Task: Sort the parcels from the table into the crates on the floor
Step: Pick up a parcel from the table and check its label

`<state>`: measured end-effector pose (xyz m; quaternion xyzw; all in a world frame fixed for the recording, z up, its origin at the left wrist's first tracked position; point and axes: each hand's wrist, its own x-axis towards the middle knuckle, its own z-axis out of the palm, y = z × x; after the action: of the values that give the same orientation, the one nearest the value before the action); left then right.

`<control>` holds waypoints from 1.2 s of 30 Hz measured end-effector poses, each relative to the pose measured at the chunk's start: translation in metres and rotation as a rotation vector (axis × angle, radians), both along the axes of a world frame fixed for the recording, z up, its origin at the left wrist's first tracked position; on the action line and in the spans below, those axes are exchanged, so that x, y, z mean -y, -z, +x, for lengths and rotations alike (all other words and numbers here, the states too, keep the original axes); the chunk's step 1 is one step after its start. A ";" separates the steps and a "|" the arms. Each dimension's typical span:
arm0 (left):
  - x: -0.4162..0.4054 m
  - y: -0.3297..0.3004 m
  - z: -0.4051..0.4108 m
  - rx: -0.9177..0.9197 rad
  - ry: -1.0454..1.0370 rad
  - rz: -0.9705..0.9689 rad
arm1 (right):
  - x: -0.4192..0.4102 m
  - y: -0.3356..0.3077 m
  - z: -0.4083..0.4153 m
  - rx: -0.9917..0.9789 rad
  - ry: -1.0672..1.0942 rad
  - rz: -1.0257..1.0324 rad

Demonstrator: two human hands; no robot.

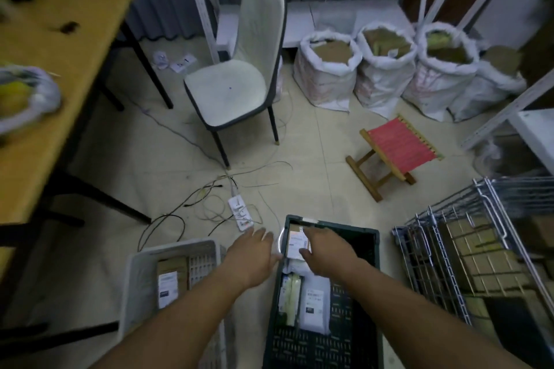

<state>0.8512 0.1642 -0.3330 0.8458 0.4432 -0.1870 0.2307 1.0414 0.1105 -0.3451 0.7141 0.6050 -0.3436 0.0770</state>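
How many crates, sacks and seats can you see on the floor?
Crates: 3, white, dark green, wire
Sacks: 4
Seats: 2, chair, stool
Total: 9

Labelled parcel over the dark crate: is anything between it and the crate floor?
Partly. The labelled parcel sits in the right hand over the dark crate. Directly under its near edge a white parcel already lies; the crate's far right part looks bare. The left hand hovers beside it.

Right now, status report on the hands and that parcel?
Right hand holds labelled parcel over dark crate. Left hand open beside it. Nothing blocking.
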 end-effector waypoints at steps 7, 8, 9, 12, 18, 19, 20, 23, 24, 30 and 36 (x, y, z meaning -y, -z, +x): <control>0.035 -0.159 -0.066 0.025 -0.114 0.106 | 0.016 -0.175 -0.069 0.102 -0.235 0.120; 0.042 -0.181 -0.078 0.042 -0.144 0.120 | 0.020 -0.201 -0.082 0.106 -0.274 0.142; 0.051 -0.202 -0.091 0.056 -0.178 0.131 | 0.024 -0.224 -0.098 0.107 -0.318 0.169; 0.074 -0.253 -0.139 0.090 -0.274 0.176 | 0.035 -0.275 -0.149 0.112 -0.430 0.275; 0.121 -0.327 -0.260 0.099 -0.537 0.240 | 0.045 -0.330 -0.265 0.030 -0.594 0.374; 0.133 -0.337 -0.283 0.087 -0.581 0.257 | 0.046 -0.336 -0.287 0.017 -0.646 0.384; 0.144 -0.346 -0.306 0.072 -0.625 0.279 | 0.047 -0.344 -0.309 0.012 -0.693 0.383; 0.185 -0.361 -0.372 0.037 -0.773 0.333 | 0.051 -0.364 -0.375 -0.005 -0.835 0.383; 0.200 -0.362 -0.394 0.031 -0.831 0.332 | 0.054 -0.370 -0.397 -0.018 -0.884 0.377; 0.291 -0.356 -0.497 0.004 -1.125 0.347 | 0.089 -0.383 -0.519 -0.058 -1.174 0.382; 0.369 -0.349 -0.561 -0.016 -1.357 0.342 | 0.139 -0.383 -0.613 -0.095 -1.378 0.414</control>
<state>0.2898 -0.2047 0.0162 0.4052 0.8983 0.0647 0.1571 0.4284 -0.0286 0.0379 0.1545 0.9734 -0.1260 0.1127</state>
